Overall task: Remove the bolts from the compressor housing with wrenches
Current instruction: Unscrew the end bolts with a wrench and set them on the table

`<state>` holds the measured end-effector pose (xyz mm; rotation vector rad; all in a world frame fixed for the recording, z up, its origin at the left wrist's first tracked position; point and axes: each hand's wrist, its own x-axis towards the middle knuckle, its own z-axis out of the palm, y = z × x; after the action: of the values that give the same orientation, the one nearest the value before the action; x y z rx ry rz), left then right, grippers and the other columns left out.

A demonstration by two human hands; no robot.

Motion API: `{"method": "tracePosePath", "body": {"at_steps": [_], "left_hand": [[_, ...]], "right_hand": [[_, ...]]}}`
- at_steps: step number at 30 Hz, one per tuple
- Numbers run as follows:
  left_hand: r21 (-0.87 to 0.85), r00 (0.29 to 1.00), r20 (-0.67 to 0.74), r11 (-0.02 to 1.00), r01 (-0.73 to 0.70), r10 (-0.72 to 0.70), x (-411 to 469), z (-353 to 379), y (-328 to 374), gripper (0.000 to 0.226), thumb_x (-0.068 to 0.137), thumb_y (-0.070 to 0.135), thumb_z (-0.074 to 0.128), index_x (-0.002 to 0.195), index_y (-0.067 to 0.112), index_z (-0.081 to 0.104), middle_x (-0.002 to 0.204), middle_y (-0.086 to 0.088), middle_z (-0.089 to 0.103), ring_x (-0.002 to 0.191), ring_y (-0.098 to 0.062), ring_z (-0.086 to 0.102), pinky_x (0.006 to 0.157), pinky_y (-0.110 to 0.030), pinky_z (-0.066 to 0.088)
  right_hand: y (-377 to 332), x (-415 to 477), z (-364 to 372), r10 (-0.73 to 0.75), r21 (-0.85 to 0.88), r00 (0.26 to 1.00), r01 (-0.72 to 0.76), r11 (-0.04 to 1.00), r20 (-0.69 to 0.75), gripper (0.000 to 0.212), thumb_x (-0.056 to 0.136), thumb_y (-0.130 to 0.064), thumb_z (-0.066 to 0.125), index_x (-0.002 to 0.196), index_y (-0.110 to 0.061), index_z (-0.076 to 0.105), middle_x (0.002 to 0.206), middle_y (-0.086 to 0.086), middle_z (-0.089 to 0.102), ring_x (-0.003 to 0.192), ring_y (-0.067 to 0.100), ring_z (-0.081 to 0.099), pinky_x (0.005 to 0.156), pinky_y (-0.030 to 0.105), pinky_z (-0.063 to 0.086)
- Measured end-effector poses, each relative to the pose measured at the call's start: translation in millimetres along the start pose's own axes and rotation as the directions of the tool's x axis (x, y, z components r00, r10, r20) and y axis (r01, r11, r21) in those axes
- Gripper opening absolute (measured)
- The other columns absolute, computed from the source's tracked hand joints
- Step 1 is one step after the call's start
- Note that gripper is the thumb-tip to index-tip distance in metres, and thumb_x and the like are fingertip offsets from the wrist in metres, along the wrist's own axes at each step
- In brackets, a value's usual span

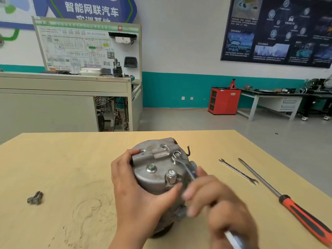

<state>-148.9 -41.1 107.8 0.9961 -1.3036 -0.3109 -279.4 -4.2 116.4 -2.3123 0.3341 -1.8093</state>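
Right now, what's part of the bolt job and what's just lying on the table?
In use: compressor housing, held by left hand; wrench on a top bolt, in right hand.
Lying about: second wrench, orange-handled screwdriver, small metal piece.

Only two bare hands and forearms are visible. The left hand [141, 193] is in sharp focus, with short, rounded fingernails. The right hand [221, 203] is softened by motion blur, and its fingertips are hazy.

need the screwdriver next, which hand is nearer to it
Right. The right hand, holding a wrench, sits just left of the screwdriver; the left hand grips the compressor farther left.
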Motion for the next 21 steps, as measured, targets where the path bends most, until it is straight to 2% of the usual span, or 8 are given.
{"method": "tracePosePath", "body": {"at_steps": [2,4,7,9,12,15,18,21], "left_hand": [[0.046,0.999,0.012,0.998,-0.037,0.037,-2,-1,-10,0.085,0.036,0.056,0.074,0.113,0.052,0.036,0.116,0.032,0.035,0.116,-0.004,0.044,0.095,-0.008,0.033],[0.047,1.0,0.021,0.999,-0.013,0.012,-2,-1,-8,0.085,0.036,0.056,0.074,0.113,0.052,0.036,0.117,0.032,0.035,0.118,-0.006,0.044,0.096,-0.015,0.035],[0.044,0.999,0.012,0.998,-0.037,0.036,-2,-1,-8,0.085,0.038,0.056,0.074,0.114,0.048,0.038,0.119,0.03,0.036,0.119,-0.007,0.044,0.097,-0.014,0.034],[0.035,0.998,-0.003,0.998,-0.056,0.056,-2,-1,-7,0.085,0.038,0.055,0.074,0.115,0.046,0.039,0.119,0.029,0.036,0.119,-0.004,0.043,0.097,-0.006,0.031],[0.028,0.997,-0.02,0.997,-0.076,0.077,-3,0,-9,0.086,0.039,0.055,0.075,0.116,0.048,0.039,0.12,0.025,0.037,0.119,-0.007,0.044,0.097,-0.006,0.031],[0.028,0.994,-0.03,0.994,-0.101,0.102,-2,0,-12,0.086,0.04,0.056,0.075,0.117,0.05,0.039,0.12,0.024,0.038,0.118,-0.006,0.045,0.097,-0.008,0.033],[0.031,0.992,-0.021,0.992,-0.123,0.124,3,-1,-15,0.086,0.041,0.055,0.076,0.119,0.044,0.041,0.12,0.019,0.04,0.116,-0.005,0.048,0.097,-0.01,0.036],[0.025,0.988,-0.006,0.988,-0.153,0.153,10,-1,-19,0.086,0.042,0.052,0.075,0.12,0.038,0.041,0.12,0.012,0.043,0.114,0.001,0.046,0.097,-0.009,0.034]], "right_hand": [[-2,0,-7,0.201,0.271,0.91,-0.104,0.957,-0.362,0.036,0.092,-0.035,0.047,0.058,-0.025,0.041,0.072,-0.014,0.062,0.076,0.01,0.061,0.094,0.024,0.046],[4,16,-16,0.478,0.573,0.657,-0.084,0.815,-0.583,0.05,0.088,-0.054,0.045,0.047,-0.025,0.041,0.049,-0.009,0.051,0.058,0.013,0.057,0.077,0.029,0.055],[40,55,-36,0.787,0.807,0.308,-0.09,0.584,-0.535,0.047,0.094,-0.048,0.04,0.056,-0.022,0.042,0.037,-0.009,0.03,0.034,0.009,0.039,0.049,0.019,0.048],[68,85,-39,0.899,0.887,0.217,-0.189,0.421,-0.38,0.039,0.091,-0.046,0.05,0.065,-0.018,0.042,0.036,-0.01,0.029,0.029,0.004,0.032,0.04,0.014,0.04],[106,115,-29,0.95,0.761,0.26,-0.577,0.297,-0.173,0.025,0.088,-0.035,0.061,0.078,-0.015,0.048,0.037,-0.01,0.034,0.028,0.002,0.034,0.032,0.015,0.034],[124,133,-11,0.918,0.248,0.396,-0.888,0.387,-0.015,0.017,0.09,-0.028,0.061,0.092,-0.012,0.054,0.04,-0.01,0.044,0.032,0.002,0.04,0.039,0.019,0.036],[127,151,3,0.862,-0.206,0.5,-0.838,0.506,0.083,0.028,0.089,-0.027,0.061,0.106,-0.005,0.057,0.061,-0.002,0.053,0.038,0.001,0.051,0.048,0.021,0.042],[119,169,19,0.761,-0.583,0.606,-0.54,0.607,0.231,0.032,0.088,-0.031,0.06,0.103,-0.003,0.065,0.069,0.002,0.055,0.06,0.014,0.053,0.056,0.024,0.039]]}}
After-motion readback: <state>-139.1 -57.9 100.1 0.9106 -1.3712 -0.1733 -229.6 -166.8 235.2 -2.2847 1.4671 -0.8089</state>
